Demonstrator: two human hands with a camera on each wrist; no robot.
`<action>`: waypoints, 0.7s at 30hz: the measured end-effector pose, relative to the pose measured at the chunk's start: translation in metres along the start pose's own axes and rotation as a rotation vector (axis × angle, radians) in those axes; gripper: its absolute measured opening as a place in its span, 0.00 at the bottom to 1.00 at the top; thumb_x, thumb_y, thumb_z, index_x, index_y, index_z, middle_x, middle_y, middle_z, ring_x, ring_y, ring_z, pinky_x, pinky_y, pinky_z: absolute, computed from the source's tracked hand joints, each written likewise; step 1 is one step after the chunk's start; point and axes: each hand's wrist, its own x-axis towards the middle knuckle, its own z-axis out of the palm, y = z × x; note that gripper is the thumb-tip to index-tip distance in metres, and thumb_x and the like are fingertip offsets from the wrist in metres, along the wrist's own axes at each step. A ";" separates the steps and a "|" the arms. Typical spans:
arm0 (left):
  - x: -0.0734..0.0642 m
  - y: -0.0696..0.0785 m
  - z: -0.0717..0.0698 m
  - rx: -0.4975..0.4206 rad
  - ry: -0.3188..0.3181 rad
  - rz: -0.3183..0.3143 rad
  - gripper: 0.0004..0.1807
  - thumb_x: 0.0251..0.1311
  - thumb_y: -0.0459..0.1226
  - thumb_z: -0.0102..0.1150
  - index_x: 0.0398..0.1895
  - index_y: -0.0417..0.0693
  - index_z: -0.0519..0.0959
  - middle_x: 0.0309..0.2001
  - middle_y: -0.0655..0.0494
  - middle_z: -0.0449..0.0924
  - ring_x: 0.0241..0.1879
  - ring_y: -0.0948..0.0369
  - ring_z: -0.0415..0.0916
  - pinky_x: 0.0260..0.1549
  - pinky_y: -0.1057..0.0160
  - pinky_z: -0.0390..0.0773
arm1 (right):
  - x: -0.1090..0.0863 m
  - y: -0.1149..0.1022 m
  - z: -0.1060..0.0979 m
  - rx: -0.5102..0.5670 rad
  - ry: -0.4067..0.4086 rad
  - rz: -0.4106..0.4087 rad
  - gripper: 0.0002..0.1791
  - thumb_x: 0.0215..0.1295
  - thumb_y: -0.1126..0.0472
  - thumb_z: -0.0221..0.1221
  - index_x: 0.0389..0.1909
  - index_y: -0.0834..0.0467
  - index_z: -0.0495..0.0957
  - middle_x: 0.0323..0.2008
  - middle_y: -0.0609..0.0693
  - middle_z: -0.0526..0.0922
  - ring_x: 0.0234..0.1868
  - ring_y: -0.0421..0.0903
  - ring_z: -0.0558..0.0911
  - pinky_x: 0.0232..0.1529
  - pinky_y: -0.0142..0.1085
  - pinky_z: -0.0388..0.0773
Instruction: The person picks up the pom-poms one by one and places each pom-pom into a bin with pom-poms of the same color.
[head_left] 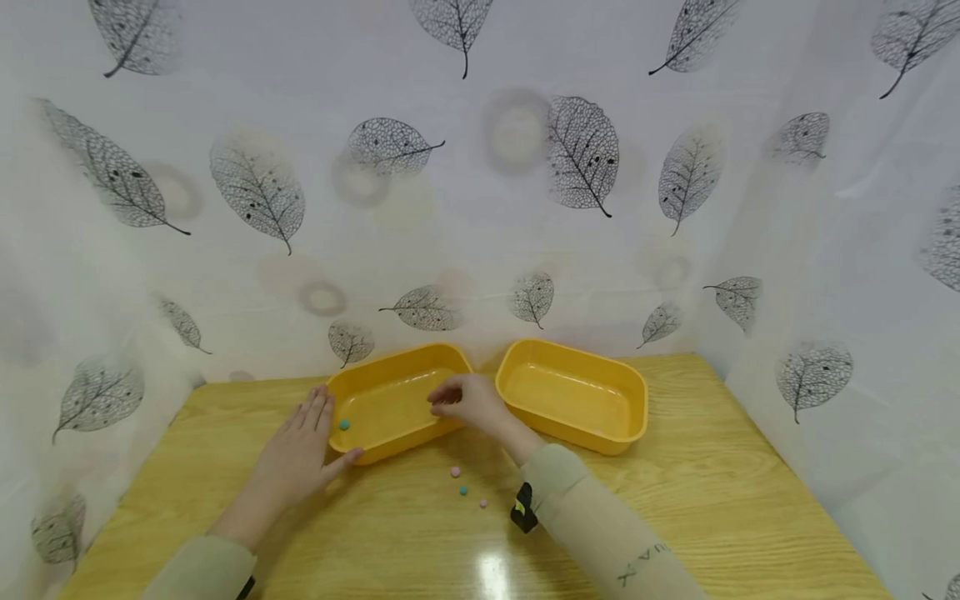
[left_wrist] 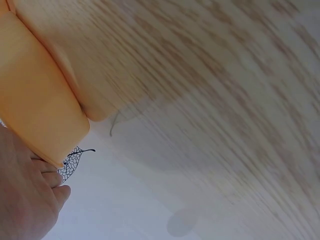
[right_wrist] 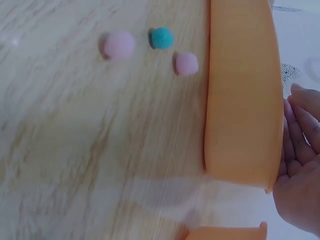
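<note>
My left hand point(head_left: 296, 446) has its fingers straight along the left end of a yellow plastic tray point(head_left: 390, 358), the thumb at its front rim. A teal pom-pom point(head_left: 343, 425) lies inside that tray near its left end. My right hand point(head_left: 476, 404) is at the tray's right side, fingers loosely bent over the rim, with nothing visible between thumb and fingertips. On the table in front lie a pink pom-pom point(head_left: 455, 472), a teal pom-pom point(head_left: 462, 491) and another pink pom-pom point(head_left: 483, 503). They also show in the right wrist view.
A second yellow tray point(head_left: 573, 392) stands to the right, angled, behind my right forearm. The wood-grain table point(head_left: 720, 500) ends at a pale curtain point(head_left: 465, 242) printed with leaves, close behind both trays. A dark wrist device point(head_left: 524, 508) sits on my right sleeve.
</note>
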 end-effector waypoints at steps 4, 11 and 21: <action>-0.001 0.000 0.001 -0.001 0.006 -0.001 0.58 0.73 0.68 0.50 0.78 0.21 0.56 0.81 0.25 0.51 0.82 0.33 0.51 0.81 0.36 0.58 | 0.000 0.001 -0.003 0.064 -0.001 0.003 0.09 0.68 0.65 0.71 0.46 0.62 0.90 0.42 0.58 0.93 0.36 0.37 0.85 0.39 0.25 0.82; -0.001 0.000 0.001 0.007 0.024 0.003 0.57 0.73 0.67 0.51 0.78 0.21 0.57 0.81 0.25 0.54 0.81 0.32 0.54 0.80 0.37 0.60 | -0.006 -0.003 -0.010 0.074 -0.004 -0.015 0.09 0.68 0.66 0.70 0.47 0.64 0.89 0.43 0.59 0.93 0.37 0.41 0.87 0.39 0.25 0.83; -0.001 0.000 0.000 -0.001 0.024 0.002 0.57 0.72 0.67 0.52 0.78 0.21 0.58 0.81 0.25 0.53 0.81 0.32 0.53 0.80 0.37 0.60 | -0.021 -0.009 -0.025 0.080 -0.054 -0.036 0.09 0.70 0.65 0.69 0.48 0.62 0.89 0.45 0.58 0.93 0.42 0.44 0.89 0.44 0.26 0.84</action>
